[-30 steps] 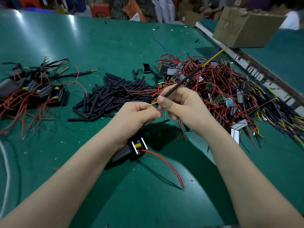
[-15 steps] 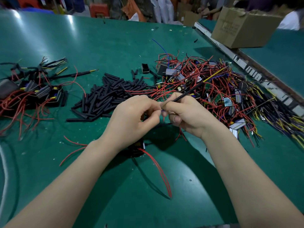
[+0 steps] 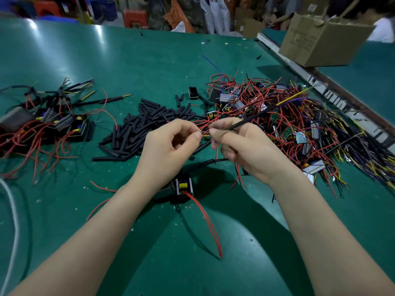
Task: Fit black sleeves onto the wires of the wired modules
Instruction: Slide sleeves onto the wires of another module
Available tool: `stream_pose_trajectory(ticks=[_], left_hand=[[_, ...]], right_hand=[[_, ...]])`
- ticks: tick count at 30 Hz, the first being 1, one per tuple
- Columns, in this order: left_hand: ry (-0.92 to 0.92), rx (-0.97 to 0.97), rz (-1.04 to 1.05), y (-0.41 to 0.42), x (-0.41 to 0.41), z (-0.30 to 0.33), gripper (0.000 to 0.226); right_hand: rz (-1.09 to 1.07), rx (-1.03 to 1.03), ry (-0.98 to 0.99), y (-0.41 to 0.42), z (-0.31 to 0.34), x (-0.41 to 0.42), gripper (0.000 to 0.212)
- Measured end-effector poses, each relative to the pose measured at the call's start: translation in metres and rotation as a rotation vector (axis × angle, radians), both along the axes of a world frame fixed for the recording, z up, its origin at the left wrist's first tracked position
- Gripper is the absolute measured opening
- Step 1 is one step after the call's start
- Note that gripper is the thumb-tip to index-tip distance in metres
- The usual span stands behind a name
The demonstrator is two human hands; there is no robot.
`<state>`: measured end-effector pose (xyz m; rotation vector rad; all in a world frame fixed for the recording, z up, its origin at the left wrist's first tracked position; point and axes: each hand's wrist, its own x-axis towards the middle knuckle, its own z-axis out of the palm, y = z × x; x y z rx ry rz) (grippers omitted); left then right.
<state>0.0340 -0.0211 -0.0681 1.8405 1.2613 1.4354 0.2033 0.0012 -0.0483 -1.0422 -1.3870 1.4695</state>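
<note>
My left hand (image 3: pixel 168 146) pinches a yellow wire (image 3: pixel 205 135) between thumb and forefinger. My right hand (image 3: pixel 241 146) pinches a black sleeve (image 3: pixel 252 118) that runs up and to the right, with yellow wire showing beyond its far end. The two pinches almost touch. Below my hands a black wired module (image 3: pixel 183 187) with a yellow part lies on the green table (image 3: pixel 149 60), and its red wires (image 3: pixel 206 223) trail toward me. A second black-sleeved lead (image 3: pixel 210 162) leaves the module under my right hand.
A heap of loose black sleeves (image 3: pixel 147 127) lies behind my left hand. A tangle of red-wired modules (image 3: pixel 284 122) fills the right side. Sleeved modules (image 3: pixel 53 124) sit at the left. A cardboard box (image 3: pixel 320 41) stands on the neighbouring table. A white cable (image 3: pixel 12 227) runs along the left edge.
My hands first came together and rose a little, then parted slightly. The sleeve's far end swung down from high at the right to lie low over the wire tangle. The module came back into view.
</note>
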Motion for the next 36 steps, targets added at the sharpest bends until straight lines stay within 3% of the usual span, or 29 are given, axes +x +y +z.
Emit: stream_pose_trajectory(ticks=[3,10,17,21,29,36], left_hand=[[0.008,-0.017,-0.001,0.001,0.0,-0.001,0.015],[0.024,-0.027,0.018,0.003,0.0,-0.004,0.02],[-0.063,-0.139,-0.046,0.007,-0.004,-0.004,0.015],[-0.021,-0.209,-0.141,0.008,-0.006,-0.005,0.012],[-0.071,-0.25,-0.159,0.007,-0.005,-0.005,0.01],[-0.194,-0.301,-0.128,0.007,-0.003,0.0,0.013]], right_hand=[[-0.013,0.223,-0.271,-0.002,0.0,0.001,0.009],[0.032,0.424,-0.477,-0.001,-0.005,-0.003,0.02],[-0.012,0.462,-0.462,0.0,-0.007,-0.001,0.012],[-0.026,0.438,-0.508,0.003,-0.01,0.001,0.007],[-0.006,0.387,-0.549,0.003,-0.01,0.002,0.014],[0.028,0.369,-0.464,0.001,-0.01,0.002,0.013]])
